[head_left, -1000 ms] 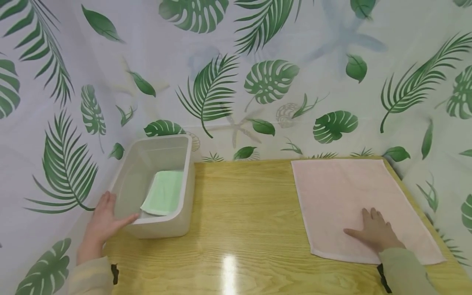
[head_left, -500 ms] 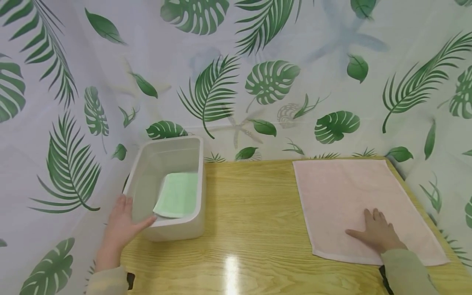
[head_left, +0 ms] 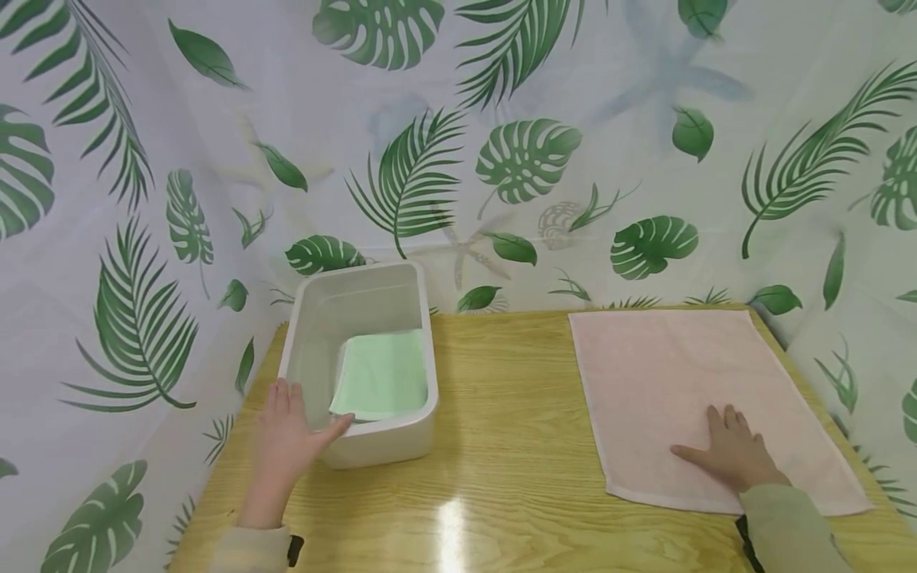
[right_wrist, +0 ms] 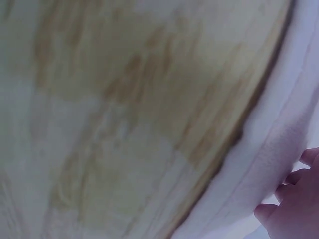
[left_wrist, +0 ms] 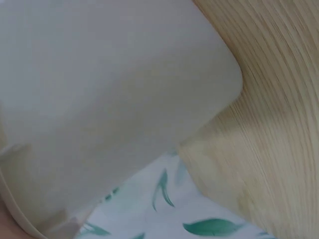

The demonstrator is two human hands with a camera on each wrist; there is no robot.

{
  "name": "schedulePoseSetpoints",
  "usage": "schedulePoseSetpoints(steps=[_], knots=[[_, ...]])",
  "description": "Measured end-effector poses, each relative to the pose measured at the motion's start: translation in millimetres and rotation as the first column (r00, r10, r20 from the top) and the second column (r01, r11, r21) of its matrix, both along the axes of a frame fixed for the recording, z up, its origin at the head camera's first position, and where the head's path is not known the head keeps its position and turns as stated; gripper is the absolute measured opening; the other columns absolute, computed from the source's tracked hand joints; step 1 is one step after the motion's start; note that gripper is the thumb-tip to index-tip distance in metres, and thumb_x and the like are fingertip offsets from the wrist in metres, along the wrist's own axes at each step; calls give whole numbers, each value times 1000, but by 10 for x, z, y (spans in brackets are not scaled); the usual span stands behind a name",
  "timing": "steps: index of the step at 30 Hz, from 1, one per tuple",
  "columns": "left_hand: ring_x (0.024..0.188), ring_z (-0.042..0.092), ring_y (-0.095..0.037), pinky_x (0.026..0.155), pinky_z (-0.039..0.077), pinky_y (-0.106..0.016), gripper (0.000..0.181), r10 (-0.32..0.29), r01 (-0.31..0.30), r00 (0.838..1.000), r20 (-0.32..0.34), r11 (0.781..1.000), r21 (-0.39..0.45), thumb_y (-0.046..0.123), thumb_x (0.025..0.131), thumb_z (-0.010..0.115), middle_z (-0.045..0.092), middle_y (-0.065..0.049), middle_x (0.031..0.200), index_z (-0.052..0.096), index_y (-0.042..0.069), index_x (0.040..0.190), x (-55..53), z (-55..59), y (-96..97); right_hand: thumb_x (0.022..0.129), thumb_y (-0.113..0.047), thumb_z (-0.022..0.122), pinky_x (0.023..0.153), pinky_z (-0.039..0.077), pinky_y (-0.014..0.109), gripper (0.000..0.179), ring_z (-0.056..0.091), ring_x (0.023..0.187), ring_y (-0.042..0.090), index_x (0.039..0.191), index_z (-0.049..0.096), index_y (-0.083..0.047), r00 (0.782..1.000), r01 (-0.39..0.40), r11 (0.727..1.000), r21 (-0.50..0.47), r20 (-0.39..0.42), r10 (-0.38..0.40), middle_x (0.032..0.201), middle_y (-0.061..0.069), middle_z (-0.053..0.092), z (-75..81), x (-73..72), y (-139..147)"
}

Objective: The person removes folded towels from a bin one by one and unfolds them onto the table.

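Note:
A white plastic bin (head_left: 380,450) stands on the left part of the table, with a folded green cloth (head_left: 383,374) on its floor. My left hand (head_left: 285,438) lies against the bin's near left corner, fingers extended along the left side and thumb over the near rim. The bin's outer wall (left_wrist: 119,89) fills much of the left wrist view. On the right, a pink towel (head_left: 659,374) is spread flat. My right hand (head_left: 734,454) rests on it with fingers spread; the right wrist view catches those fingers (right_wrist: 289,191) beside the towel's edge (right_wrist: 249,169).
The wooden table (head_left: 509,430) shows bare grain between bin and towel. A leaf-printed curtain (head_left: 530,79) hangs behind the table and along both sides. Light glares off the table's front.
The bin has slid to the right, away from the left curtain, with my left hand moving along with it. My right hand and the towel have stayed in place.

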State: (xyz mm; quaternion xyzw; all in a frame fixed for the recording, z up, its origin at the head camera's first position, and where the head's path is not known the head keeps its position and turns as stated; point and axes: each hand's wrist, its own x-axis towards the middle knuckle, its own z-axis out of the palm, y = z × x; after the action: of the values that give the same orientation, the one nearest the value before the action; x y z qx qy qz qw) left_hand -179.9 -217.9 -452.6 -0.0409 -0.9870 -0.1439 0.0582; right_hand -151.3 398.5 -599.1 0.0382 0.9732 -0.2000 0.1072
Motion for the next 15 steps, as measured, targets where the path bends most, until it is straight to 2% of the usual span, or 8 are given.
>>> schedulePoseSetpoints(steps=[4,8,11,15], knots=[[127,8,-46,89,15,-68,111,42,-41,998,43,999,-22,73,71,43,9,-34,138,22,-17,131,39,23,134,71,-68,51,85,1,71,115,-5,115,60,129,7,22,1000,3,1000,-12,4,-3,126,49,-4,28,13,-22],[127,10,-43,86,10,-72,116,53,-55,995,85,998,26,73,68,48,8,-32,140,14,-16,133,31,112,114,73,-66,51,86,-2,69,114,-8,116,58,129,5,22,1000,10,1000,-26,16,-10,126,48,-6,36,16,-55],[128,10,-42,85,11,-72,113,-3,-5,996,88,996,93,67,69,54,8,-30,141,10,-14,135,-47,154,-2,73,-66,51,87,-2,69,114,-8,116,58,129,5,22,1000,13,1000,-25,24,-12,126,48,-6,31,14,-64],[130,0,-39,89,10,-70,103,-134,121,988,71,980,160,53,75,60,4,-29,142,9,-12,136,-203,103,-201,72,-67,51,86,0,70,114,-5,115,60,129,7,22,1000,17,1000,-8,19,-17,126,49,-4,57,33,-62]])
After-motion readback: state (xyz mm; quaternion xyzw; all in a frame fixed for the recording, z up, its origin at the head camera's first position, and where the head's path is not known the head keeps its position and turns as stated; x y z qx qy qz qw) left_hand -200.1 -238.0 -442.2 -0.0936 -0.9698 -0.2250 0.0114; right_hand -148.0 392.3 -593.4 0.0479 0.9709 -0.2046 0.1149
